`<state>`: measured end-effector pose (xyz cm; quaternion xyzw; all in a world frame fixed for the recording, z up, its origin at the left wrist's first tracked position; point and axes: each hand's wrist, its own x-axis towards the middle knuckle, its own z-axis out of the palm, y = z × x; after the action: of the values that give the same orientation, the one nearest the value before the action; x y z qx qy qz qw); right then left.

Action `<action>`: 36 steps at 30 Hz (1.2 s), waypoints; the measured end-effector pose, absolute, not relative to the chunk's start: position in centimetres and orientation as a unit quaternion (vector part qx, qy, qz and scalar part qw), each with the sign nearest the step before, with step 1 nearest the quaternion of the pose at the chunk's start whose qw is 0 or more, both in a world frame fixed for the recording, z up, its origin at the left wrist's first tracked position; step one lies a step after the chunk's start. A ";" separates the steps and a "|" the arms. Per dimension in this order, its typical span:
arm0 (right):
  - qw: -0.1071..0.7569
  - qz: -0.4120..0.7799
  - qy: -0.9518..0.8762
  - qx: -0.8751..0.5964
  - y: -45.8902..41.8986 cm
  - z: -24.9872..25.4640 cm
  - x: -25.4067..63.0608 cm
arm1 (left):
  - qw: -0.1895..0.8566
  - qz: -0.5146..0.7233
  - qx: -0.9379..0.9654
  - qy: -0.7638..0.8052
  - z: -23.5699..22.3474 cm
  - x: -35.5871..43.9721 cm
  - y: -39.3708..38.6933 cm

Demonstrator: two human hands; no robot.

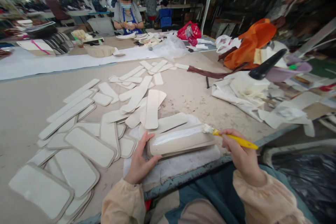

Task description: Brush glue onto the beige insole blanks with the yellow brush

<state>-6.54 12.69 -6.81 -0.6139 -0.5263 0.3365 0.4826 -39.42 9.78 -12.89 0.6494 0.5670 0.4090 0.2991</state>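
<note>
My right hand (243, 155) grips a brush by its yellow handle (236, 140). The white-coated bristles (207, 128) touch the far right part of the top panel in a small stack of beige panels (181, 143). A wet white streak (175, 135) runs lengthwise along that panel. My left hand (143, 161) holds the stack's left end, thumb on the near edge and fingers at the far side. White paper (207, 155) lies under the stack. To the left spread many loose rounded panels (90, 143), overlapping each other.
A metal table edge (189, 175) runs just in front of me. At the right are a white bag with a black handle-like piece (267, 64), orange material (252, 43) and a purple basin (291, 71). A person (128, 14) works across the table.
</note>
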 end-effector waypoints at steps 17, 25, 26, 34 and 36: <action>0.356 0.527 -0.660 -0.401 10.6 -5.6 -18.1 | 0.310 0.426 0.655 0.541 -13.2 -39.4 9.9; 0.398 0.494 -0.565 -0.527 10.6 -6.8 -11.5 | 0.291 0.394 0.659 0.571 -12.6 -39.5 9.8; 0.410 0.487 -0.549 -0.541 10.7 -6.9 -10.6 | 0.292 0.393 0.657 0.573 -12.6 -39.5 9.8; 0.477 0.423 -0.480 -0.602 11.7 -6.5 -5.4 | 0.306 0.390 0.643 0.583 -13.3 -39.8 9.7; 0.483 0.403 -0.482 -0.610 11.6 -6.4 -4.7 | 0.309 0.391 0.643 0.582 -13.3 -39.8 9.7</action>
<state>-4.71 11.63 -6.43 -0.6105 -0.4819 0.4025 0.4828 -39.76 9.74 -13.29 0.6429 0.5820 0.3909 0.3087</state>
